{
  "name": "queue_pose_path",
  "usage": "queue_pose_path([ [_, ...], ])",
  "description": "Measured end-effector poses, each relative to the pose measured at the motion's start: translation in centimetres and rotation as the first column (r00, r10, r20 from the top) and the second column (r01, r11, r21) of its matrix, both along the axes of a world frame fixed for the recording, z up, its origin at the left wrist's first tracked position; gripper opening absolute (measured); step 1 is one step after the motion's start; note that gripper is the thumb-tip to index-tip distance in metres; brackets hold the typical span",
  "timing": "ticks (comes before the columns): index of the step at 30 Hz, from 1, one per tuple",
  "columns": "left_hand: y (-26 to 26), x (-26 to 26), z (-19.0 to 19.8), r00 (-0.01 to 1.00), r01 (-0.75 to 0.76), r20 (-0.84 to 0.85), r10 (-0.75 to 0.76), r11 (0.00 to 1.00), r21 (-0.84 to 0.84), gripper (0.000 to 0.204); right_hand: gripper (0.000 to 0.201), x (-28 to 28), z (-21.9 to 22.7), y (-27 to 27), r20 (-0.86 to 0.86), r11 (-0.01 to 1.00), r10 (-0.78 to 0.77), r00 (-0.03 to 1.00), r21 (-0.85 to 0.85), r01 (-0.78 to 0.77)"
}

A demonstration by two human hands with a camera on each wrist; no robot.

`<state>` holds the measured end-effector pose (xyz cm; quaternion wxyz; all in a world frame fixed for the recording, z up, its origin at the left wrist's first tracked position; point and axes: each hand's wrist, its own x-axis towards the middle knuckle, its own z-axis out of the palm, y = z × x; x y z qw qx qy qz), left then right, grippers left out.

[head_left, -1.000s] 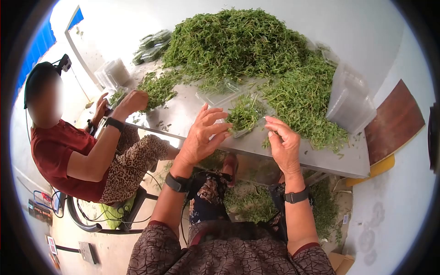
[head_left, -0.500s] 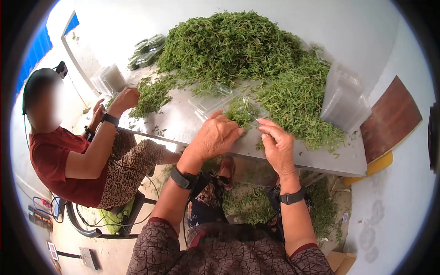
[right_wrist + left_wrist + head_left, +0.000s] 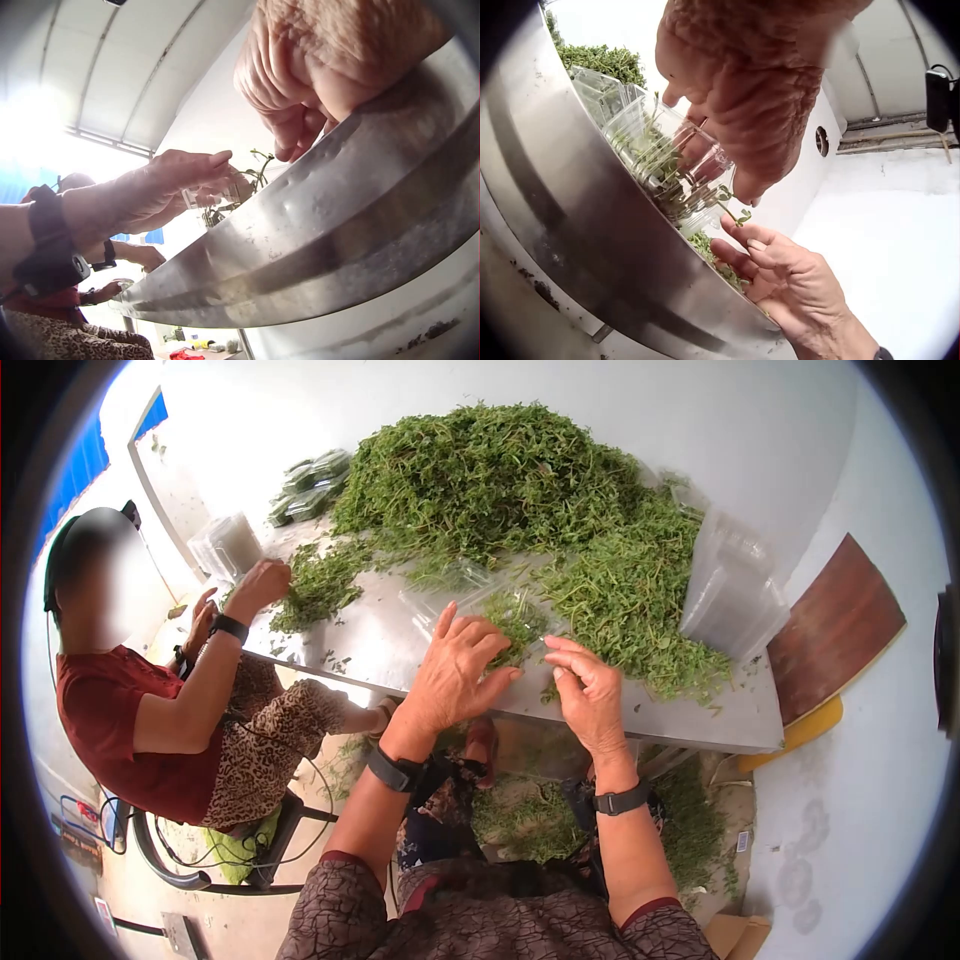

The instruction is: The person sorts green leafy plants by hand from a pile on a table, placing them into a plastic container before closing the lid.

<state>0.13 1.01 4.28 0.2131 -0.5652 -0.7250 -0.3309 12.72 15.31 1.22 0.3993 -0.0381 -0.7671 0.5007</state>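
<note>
A clear plastic box (image 3: 660,142) with leafy green sprigs (image 3: 515,618) in it sits near the table's front edge, its lid side (image 3: 425,600) folded open to the left. My left hand (image 3: 455,670) is at the box's near left side, thumb apart and index finger raised. In the left wrist view its other fingers show behind the clear wall. At the right end of the box is my right hand (image 3: 590,700), fingers loosely bent and thumb a little apart. Its fingertips are right by a sprig (image 3: 741,217) poking over the rim.
A large heap of greens (image 3: 490,480) fills the back of the metal table (image 3: 690,722). Stacked clear boxes stand right (image 3: 735,595) and left (image 3: 228,545); filled boxes (image 3: 310,485) lie back left. Another person (image 3: 140,730) sits left, hands at the table. A brown board (image 3: 838,625) leans right.
My left hand moved in over the box with fingers bent, then its fingers spread again and the index rose. The right hand stays at the box's right end. The head view has shifted slightly.
</note>
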Motion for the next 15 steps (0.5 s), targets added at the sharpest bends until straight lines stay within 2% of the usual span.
queue_pose_path([
  [1,0.0,0.0,-0.1,1.000,0.008,0.001,-0.008,1.000,0.012,0.020,0.021,0.0,0.0,0.1,-0.005,1.000,-0.001,1.000,0.011,0.001],
  [3,-0.6,-0.4,-0.2,0.999,0.043,-0.009,-0.044,0.994,-0.103,0.015,0.021,-0.1,-0.1,0.2,0.001,1.000,-0.002,1.000,0.012,0.002],
  [4,-0.6,-0.5,-0.1,0.999,0.054,-0.004,-0.054,0.994,-0.094,0.015,0.020,-0.1,-0.2,0.1,-0.003,1.000,0.001,1.000,0.003,-0.001],
  [6,-0.8,-0.7,0.1,0.999,-0.019,-0.048,0.010,0.982,-0.186,0.014,0.019,-0.2,-0.7,0.3,-0.016,0.998,-0.025,1.000,0.050,0.026],
  [7,-0.9,-0.9,-0.1,0.999,-0.014,-0.041,0.007,0.984,-0.178,0.014,0.019,-0.2,-0.9,0.3,-0.009,0.998,-0.029,1.000,0.059,0.030],
  [10,-1.0,-1.6,-1.0,0.999,-0.023,-0.036,0.019,0.990,-0.136,0.018,0.018,-0.3,-1.0,0.3,0.005,0.996,-0.049,0.999,0.071,0.049],
  [12,-1.0,-1.7,-1.9,0.995,-0.018,-0.100,0.022,0.999,0.038,0.019,0.018,-0.3,-0.8,0.4,-0.017,0.994,-0.055,0.998,0.098,0.056],
  [13,-1.0,-1.6,-2.4,0.995,-0.015,-0.096,0.019,0.999,0.050,0.019,0.018,-0.2,-0.7,0.3,-0.014,0.992,-0.058,0.998,0.110,0.059],
  [15,-0.9,-1.5,-3.5,0.993,-0.116,0.037,0.111,0.977,0.180,0.027,0.019,0.0,-0.4,0.1,0.070,0.999,-0.041,0.997,-0.006,0.042],
])
